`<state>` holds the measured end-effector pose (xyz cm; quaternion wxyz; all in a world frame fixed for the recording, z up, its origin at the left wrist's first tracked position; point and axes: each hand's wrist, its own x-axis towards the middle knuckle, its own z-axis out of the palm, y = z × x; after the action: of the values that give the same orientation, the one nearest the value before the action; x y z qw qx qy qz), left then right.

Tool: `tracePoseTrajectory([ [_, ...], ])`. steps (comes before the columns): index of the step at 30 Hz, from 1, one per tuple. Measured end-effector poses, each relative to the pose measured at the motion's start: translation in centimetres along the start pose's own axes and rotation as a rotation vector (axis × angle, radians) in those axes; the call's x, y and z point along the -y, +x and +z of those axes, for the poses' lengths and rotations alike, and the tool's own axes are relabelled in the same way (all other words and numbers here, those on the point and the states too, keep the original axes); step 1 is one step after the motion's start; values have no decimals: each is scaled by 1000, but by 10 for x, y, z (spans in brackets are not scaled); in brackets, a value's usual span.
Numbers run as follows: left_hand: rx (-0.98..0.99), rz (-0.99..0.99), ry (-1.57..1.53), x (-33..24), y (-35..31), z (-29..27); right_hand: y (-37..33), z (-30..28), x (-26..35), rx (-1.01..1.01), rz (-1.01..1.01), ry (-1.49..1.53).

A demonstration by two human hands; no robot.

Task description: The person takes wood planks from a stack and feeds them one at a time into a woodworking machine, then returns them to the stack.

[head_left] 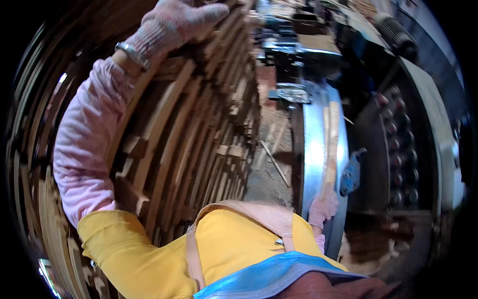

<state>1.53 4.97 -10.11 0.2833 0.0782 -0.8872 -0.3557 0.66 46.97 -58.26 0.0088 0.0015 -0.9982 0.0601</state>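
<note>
My left hand (174, 24), in a pale knitted glove, is raised at the top left over the stacked wood strips (169, 114). Its thumb stretches out to the right, and nothing shows in its grasp; the other fingers are partly cut off by the upper edge. Low on the right, my gloved right hand (323, 208) is closed around the near end of a long wooden strip (331, 149). That strip lies lengthwise on a shiny metal machine bed (312, 149); a second one seems to lie along it, though blur hides the detail.
Beyond the bed's far end stands a metal machine head (294, 92). On the right is a dark control panel (398, 144) with rows of round buttons, and a blue part (350, 175) sits beside the bed. Wood scraps (275, 162) litter the floor between stack and machine.
</note>
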Motion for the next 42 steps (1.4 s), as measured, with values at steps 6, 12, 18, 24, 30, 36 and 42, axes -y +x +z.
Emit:
tracePoseTrajectory([
  [6,-176,19,632,-24,5,-108,171,33,82,-452,-60,189],
  [12,73,-89,1590,41,-32,-232,280,37,156,-207,-68,300],
  [18,180,-191,1423,131,-79,-232,157,36,91,-40,-114,237],
  [24,442,-466,1220,157,-98,-285,34,6,17,-104,-180,131],
  [30,620,-636,1350,117,-82,-249,73,34,24,-389,-299,98],
  [36,826,-142,1830,128,-122,-279,216,37,107,-292,-411,115],
  [42,189,-953,1002,-33,-128,-181,274,-16,176,283,-169,267],
])
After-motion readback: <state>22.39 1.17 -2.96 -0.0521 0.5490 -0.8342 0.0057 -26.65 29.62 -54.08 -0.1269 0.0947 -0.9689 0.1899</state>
